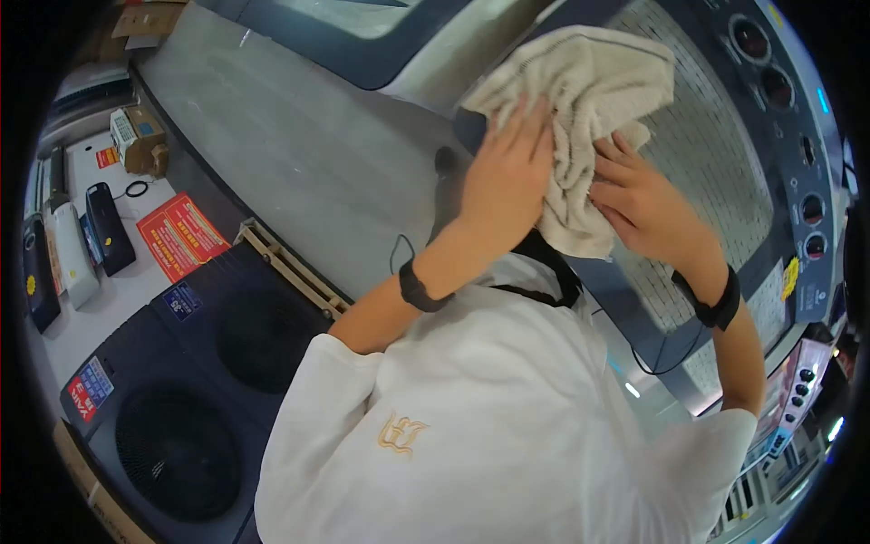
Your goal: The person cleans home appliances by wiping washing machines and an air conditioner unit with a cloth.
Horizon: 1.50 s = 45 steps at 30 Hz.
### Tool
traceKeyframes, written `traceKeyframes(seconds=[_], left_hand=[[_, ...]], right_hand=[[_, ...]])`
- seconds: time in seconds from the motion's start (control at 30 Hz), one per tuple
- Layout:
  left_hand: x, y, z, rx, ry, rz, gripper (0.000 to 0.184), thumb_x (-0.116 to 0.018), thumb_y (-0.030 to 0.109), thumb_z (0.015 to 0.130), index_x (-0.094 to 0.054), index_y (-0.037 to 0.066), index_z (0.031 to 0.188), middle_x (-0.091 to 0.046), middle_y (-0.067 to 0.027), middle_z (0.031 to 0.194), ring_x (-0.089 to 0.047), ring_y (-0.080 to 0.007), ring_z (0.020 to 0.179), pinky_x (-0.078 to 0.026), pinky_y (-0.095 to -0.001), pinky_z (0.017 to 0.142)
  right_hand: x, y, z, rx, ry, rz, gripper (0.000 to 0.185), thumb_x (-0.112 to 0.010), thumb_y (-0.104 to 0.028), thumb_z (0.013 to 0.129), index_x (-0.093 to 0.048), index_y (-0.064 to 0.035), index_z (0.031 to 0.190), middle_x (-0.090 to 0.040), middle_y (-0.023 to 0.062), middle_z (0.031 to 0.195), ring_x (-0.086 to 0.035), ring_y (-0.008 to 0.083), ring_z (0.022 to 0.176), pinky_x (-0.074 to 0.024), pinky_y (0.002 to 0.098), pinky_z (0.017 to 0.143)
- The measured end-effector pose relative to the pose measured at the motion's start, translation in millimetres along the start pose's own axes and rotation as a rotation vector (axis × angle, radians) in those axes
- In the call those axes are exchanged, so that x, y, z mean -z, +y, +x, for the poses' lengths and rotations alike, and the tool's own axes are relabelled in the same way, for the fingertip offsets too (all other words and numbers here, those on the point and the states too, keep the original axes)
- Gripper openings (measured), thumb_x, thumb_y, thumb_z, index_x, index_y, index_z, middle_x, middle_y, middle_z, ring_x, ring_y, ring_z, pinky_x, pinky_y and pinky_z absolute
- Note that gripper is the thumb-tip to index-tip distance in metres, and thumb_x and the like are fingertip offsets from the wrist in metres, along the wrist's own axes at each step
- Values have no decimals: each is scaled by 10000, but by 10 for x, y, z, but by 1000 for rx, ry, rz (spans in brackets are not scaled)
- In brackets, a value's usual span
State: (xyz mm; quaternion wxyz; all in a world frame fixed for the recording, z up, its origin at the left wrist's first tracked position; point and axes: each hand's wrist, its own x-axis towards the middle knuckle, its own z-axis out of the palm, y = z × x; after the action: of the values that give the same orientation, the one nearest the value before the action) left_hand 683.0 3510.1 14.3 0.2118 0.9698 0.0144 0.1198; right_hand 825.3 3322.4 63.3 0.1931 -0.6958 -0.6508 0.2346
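A person in a white shirt (pixel 489 408) holds a soft, cream cloth (pixel 576 136) out in front with two hands. The left hand (pixel 513 172) is closed on the cloth, with its long fingers laid over the folds; its thumb is hidden, so I cannot tell how tight it squeezes. The right hand (pixel 654 201) grips the right side of the cloth with bent fingers. The cloth is bunched up between the two hands, maybe because they push it in from both sides, and holding it at both sides likely stops it from slipping down. Its far end spreads wide, since no fingers hold it there. The cloth is over the near left part of a big dark machine (pixel 766 172), but I cannot tell if it touches it. The machine's knobs (pixel 777 88) sit in a row along the right edge, maybe so they are easy to turn. On the left, past the gray floor (pixel 299 127), a white desk (pixel 80 172) holds a small box (pixel 138 142), a red sign (pixel 184 238) and a dark long case (pixel 111 228). The sign lies face up, perhaps so people can read it.
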Motion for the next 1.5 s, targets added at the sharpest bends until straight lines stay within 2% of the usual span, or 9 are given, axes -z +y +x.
traceKeyframes(seconds=[0.43,0.77,0.87,0.93,1.13,1.33,1.4,1.43,1.5], left_hand=[[1171,-2334,423,65,163,300,412,-562,75,911,-644,-22,1302,-600,-154,1407,-493,-357,1403,-408,-529,1154],[1022,-3403,730,-1,164,193,484,-601,168,981,-534,69,1450,-500,-198,1516,-439,-433,1420,-410,-553,1131],[1039,-3408,1063,46,1,168,635,-574,339,997,-427,90,1562,-331,-288,1617,-315,-501,1485,-290,-576,1206],[1060,-3227,1046,47,134,155,530,-604,236,970,-538,18,1448,-465,-271,1532,-417,-467,1426,-362,-522,1171],[1016,-2953,429,67,121,177,554,-643,304,955,-552,138,1476,-453,-234,1556,-403,-483,1439,-381,-598,1144],[1047,-3216,613,13,100,172,601,-641,338,971,-500,187,1535,-429,-266,1569,-409,-530,1418,-391,-573,1143],[1071,-3377,916,0,94,237,601,-650,343,967,-504,201,1533,-426,-272,1568,-413,-544,1407,-392,-566,1144],[1219,-3205,1025,21,55,256,551,-577,231,977,-512,-55,1445,-427,-298,1552,-405,-467,1433,-336,-512,1189],[1010,-3382,1103,-21,146,285,559,-621,300,975,-516,131,1497,-431,-277,1559,-411,-524,1412,-372,-564,1154]], right_hand=[[94,-124,2551,-21,270,-204,232,-609,-51,938,-599,68,1137,-518,196,1478,-449,398,1419,-354,532,1192],[334,956,2414,-306,330,-250,421,-500,-97,1051,-566,-90,1467,-529,163,1521,-441,318,1461,-365,395,1195],[565,1178,2687,-427,335,-271,437,-519,-183,1046,-553,-80,1470,-501,192,1535,-443,349,1454,-362,418,1189],[678,961,3002,-521,168,-136,486,-526,-272,1045,-525,-125,1508,-439,223,1586,-446,375,1451,-346,417,1195],[186,301,2748,-107,116,-201,416,-502,-137,1042,-555,15,1425,-463,148,1583,-322,331,1533,-271,463,1249],[700,1394,2494,-303,229,-47,403,-521,-145,1032,-600,-82,1421,-492,150,1560,-330,311,1535,-289,435,1244],[943,1535,2748,-255,303,-216,419,-527,-257,1040,-613,-86,1413,-550,213,1491,-539,366,1364,-401,399,1154],[978,1609,2879,-220,308,-229,407,-530,-257,1039,-628,-74,1389,-568,215,1468,-544,370,1354,-402,401,1151],[887,1651,3098,-169,307,-242,390,-536,-257,1036,-660,-48,1341,-605,219,1423,-556,379,1332,-406,406,1145]])
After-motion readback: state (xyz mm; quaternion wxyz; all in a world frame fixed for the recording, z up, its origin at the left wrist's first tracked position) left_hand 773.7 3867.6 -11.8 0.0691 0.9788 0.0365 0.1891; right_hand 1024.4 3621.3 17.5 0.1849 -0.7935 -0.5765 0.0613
